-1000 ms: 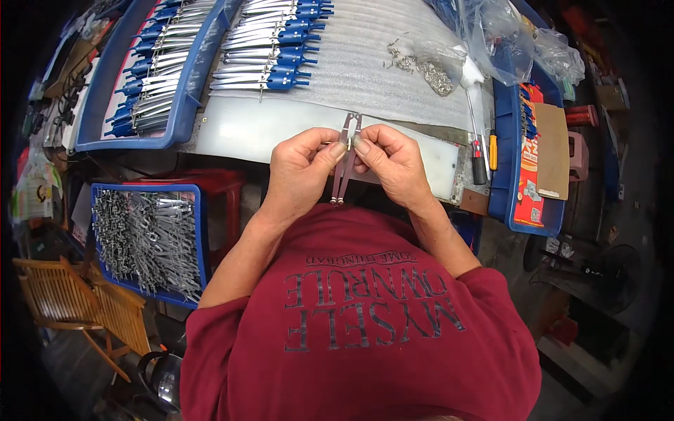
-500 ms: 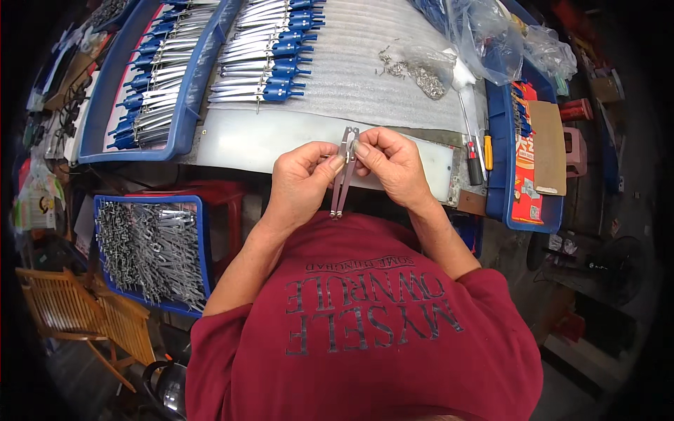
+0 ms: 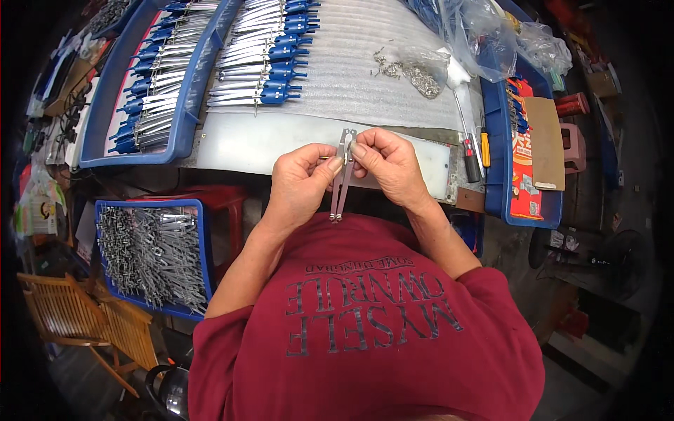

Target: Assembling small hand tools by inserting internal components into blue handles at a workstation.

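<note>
Between my two hands, in front of my chest, is a metal drawing compass (image 3: 341, 188), its two slim legs pointing down toward me and slightly apart. Its hinge end points away, over the white board's front edge. My left hand (image 3: 302, 179) pinches it from the left with thumb and fingers. From the right, my right hand (image 3: 388, 165) pinches near the hinge end, thumb on top. Any small part under the fingertips is hidden. Beyond the hands, compasses with blue heads (image 3: 281, 93) lie stacked in a row on the foam sheet (image 3: 344, 70).
A blue tray (image 3: 184, 126) of similar compasses stands far left. Loose metal legs fill a blue crate (image 3: 205, 259) at my left. Small screws (image 3: 421, 78) spill from a plastic bag. Right of them lie a red-and-black screwdriver (image 3: 471, 160), a yellow screwdriver (image 3: 484, 147) and a blue bin (image 3: 497, 154).
Both hands keep their pinch on the compass, with hardly any movement. The whole view has shifted slightly.
</note>
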The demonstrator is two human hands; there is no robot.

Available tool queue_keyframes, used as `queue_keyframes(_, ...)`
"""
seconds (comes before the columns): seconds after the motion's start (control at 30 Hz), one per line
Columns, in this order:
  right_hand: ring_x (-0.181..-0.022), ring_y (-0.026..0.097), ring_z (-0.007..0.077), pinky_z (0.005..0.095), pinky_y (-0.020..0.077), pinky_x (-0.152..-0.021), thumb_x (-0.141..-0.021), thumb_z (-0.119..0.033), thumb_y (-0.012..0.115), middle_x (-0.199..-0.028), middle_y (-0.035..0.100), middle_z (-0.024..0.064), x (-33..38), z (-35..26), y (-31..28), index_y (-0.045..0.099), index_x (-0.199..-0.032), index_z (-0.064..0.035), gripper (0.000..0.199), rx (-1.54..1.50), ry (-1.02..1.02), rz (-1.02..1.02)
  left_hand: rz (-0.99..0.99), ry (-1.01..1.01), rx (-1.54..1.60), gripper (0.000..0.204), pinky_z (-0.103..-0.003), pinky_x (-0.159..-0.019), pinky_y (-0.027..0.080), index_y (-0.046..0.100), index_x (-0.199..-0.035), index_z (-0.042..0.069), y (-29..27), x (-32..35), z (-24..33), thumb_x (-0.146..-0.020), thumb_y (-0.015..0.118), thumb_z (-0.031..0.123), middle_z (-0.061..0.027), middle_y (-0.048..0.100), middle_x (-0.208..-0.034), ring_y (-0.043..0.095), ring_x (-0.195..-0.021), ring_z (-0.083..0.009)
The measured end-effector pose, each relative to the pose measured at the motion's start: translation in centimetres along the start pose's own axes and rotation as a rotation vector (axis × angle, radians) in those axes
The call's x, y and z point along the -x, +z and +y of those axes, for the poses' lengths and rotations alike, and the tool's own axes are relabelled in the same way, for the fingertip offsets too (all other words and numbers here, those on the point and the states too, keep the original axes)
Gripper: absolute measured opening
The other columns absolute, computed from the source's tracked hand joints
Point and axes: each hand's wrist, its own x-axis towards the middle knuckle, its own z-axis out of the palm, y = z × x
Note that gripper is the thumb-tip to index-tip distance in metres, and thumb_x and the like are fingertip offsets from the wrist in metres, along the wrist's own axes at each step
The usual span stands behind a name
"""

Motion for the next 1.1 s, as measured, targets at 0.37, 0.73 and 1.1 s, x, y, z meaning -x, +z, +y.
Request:
queue_keyframes(0.37, -0.059, 0.048, 0.0057, 0.0183, 0.0408, -0.055, -0.084, -0.015, 0.052, -0.071, 0.052, 0.0004, -0.1, 0.1, -0.3, 0.053, -0.084, 0.0003, 0.015, -0.008, -0.05, -0.006, -0.096, -0.038, 0.289, 0.019, -0.022, -0.061, 0.047, 0.053, -0.097, -0.003, 0.3, 0.1, 0.6, -0.082, 0.053, 0.009, -0.0059, 0.059, -0.081, 0.056, -0.068, -0.0093)
queue_keyframes(0.73, -0.063, 0.047, 0.0055, 0.0189, 0.0401, -0.056, -0.085, -0.016, 0.051, -0.071, 0.052, 0.0011, -0.5, 0.7, -0.7, 0.052, -0.086, -0.0001, 0.016, 0.059, -0.112, 0.046, -0.065, -0.092, 0.102, 0.014, -0.022, -0.054, 0.045, 0.055, -0.094, 0.0, 0.5, 0.1, -1.1, -0.084, 0.05, 0.008, -0.0037, 0.057, -0.072, 0.054, -0.061, -0.0097)
queue_keyframes(1.1, -0.047, 0.041, 0.0063, 0.0191, 0.033, -0.043, -0.082, -0.018, 0.052, -0.058, 0.048, 0.0016, -0.5, -1.7, -1.5, 0.052, -0.072, -0.0005, 0.02, 0.001, 0.09, 0.058, 0.162, 0.811, -1.029, 0.027, -0.034, -0.055, 0.042, 0.054, -0.095, 0.0, -0.3, -0.8, -0.4, -0.069, 0.06, 0.001, -0.011, 0.051, -0.072, 0.051, -0.063, -0.0262)
